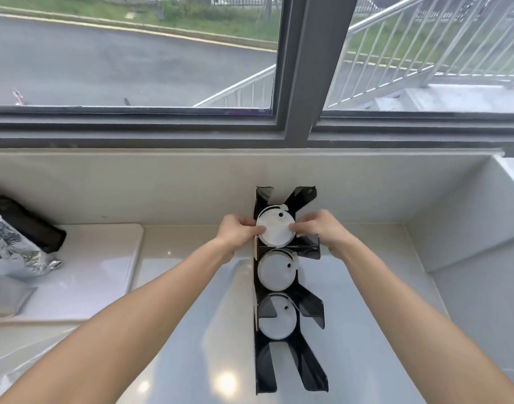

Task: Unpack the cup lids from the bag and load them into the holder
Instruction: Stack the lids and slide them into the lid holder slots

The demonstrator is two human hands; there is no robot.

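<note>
A black lid holder (311, 371) with slanted dividers stands on the pale counter, running from the back wall toward me. White round cup lids fill three of its slots: a far stack (276, 230), a middle stack (274, 272) and a near stack (277, 319). My left hand (239, 231) grips the left edge of the far stack, thumb on its top. My right hand (319, 228) grips its right edge. The nearest slot of the holder shows no lids.
A crumpled silver bag (14, 252) and a black bag (25, 223) lie at the far left on a white board (104, 258). Clear plastic wrap (19, 365) lies at the lower left. A window spans the back; a white wall rises at the right.
</note>
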